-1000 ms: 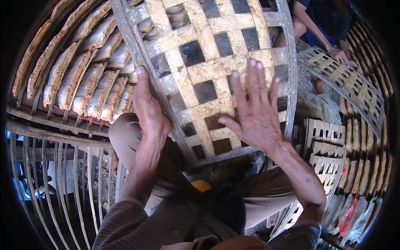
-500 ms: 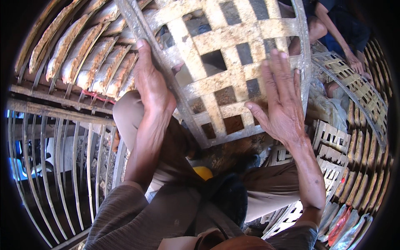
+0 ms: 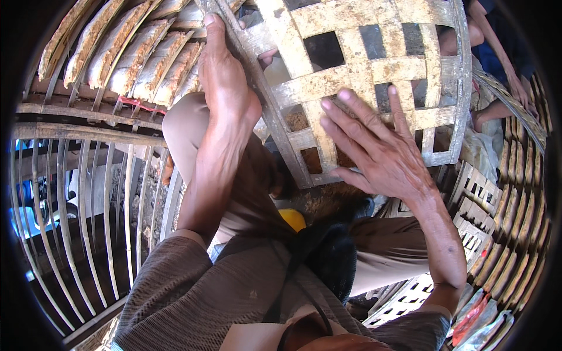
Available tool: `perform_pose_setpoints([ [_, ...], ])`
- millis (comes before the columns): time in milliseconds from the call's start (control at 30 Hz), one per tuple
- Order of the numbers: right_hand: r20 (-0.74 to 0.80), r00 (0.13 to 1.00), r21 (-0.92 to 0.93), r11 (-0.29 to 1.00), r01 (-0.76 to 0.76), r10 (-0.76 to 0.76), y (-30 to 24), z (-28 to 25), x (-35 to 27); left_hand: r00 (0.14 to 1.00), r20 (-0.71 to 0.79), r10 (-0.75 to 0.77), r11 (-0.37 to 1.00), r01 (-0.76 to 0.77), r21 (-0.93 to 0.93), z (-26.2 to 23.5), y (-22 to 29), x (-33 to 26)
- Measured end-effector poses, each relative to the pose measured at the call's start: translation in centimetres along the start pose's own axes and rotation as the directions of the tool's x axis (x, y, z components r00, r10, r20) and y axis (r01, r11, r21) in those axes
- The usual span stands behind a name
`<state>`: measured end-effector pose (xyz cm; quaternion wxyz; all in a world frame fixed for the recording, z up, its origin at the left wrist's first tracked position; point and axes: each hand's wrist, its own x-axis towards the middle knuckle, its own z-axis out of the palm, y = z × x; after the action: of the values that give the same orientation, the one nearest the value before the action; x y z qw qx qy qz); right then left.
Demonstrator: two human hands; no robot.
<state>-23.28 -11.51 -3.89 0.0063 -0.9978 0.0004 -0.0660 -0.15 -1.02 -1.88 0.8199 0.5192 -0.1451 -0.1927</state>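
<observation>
Left hand: the left hand (image 3: pixel 225 88) grips the left edge of the woven tray (image 3: pixel 363 70) — thumb lying along the rim, fingertips curled behind it and showing through a gap in the weave.
Right hand: the right hand (image 3: pixel 380 152) lies flat and open on the face of the tray, fingers spread over the strips near its lower edge, gripping nothing.
Tray: a lattice of wide, pale bamboo strips with square gaps, held tilted above the person's knees, its lower edge nearest the body.
Left of the tray: long pale slabs (image 3: pixel 126 52) lie side by side on a slatted rack (image 3: pixel 82 117) — just beside the gripped edge.
Below the tray: tan trousers (image 3: pixel 380 245), a yellow rounded thing (image 3: pixel 293 219) partly hidden, and a dark bag (image 3: pixel 333 257) on a strap.
Right of the tray: more woven trays (image 3: pixel 474 193) stacked near its lower corner, and another person's arm (image 3: pixel 497 47) beyond its far edge.
</observation>
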Motion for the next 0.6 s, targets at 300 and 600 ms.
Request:
perform_pose_setpoints([
  [300, -0.055, 0.989, 0.035, 0.99, 0.139, -0.137, -1.3, 1.4, -0.3, 0.998, -0.064, 0.0, 0.998, -0.004, -0.062, 1.3, 0.7, -0.3],
  [600, -0.376, 0.926, -0.194, 0.979, -0.067, -0.011, 3.6, -0.6, -1.7, 0.994, -0.045, 0.095, 0.995, -0.094, 0.025, -1.0, 0.5, 1.1],
])
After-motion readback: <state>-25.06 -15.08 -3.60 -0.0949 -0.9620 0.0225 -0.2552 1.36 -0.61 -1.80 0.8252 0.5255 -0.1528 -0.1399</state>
